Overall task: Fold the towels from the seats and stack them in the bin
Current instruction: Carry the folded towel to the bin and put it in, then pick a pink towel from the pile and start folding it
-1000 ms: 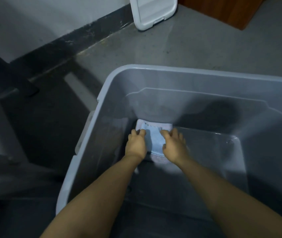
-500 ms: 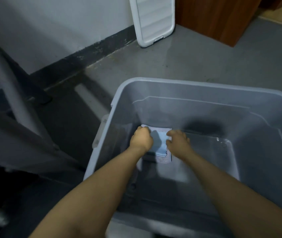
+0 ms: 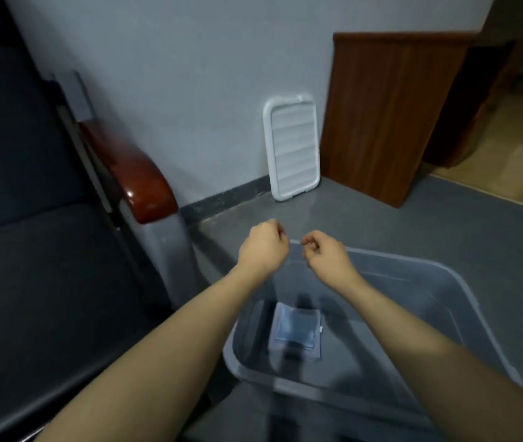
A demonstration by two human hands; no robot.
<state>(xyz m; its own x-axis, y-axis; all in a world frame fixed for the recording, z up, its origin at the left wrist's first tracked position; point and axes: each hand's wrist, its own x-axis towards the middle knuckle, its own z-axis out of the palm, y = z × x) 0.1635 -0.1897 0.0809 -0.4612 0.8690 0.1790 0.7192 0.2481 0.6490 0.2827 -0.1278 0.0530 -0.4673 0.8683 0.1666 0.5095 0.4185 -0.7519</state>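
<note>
A folded light-blue towel lies flat on the floor of the translucent grey bin, toward its left wall, set on what looks like paler folded cloth beneath it. Half a second ago both hands were pressed down on it inside the bin; now they have let go and risen clear above the far rim, which suggests this towel's placement is finished and the person is free to fetch another. The left hand and the right hand hang close together with fingers loosely curled, holding nothing, well above the towel and farther from the camera. The view has also lifted, taking in the dark upholstered seat on the left with its glossy reddish-brown armrest; no further towel shows on the visible part of that seat. Beyond the bin, its white lid leans upright against the wall beside a brown wooden cabinet, all on a grey floor.
</note>
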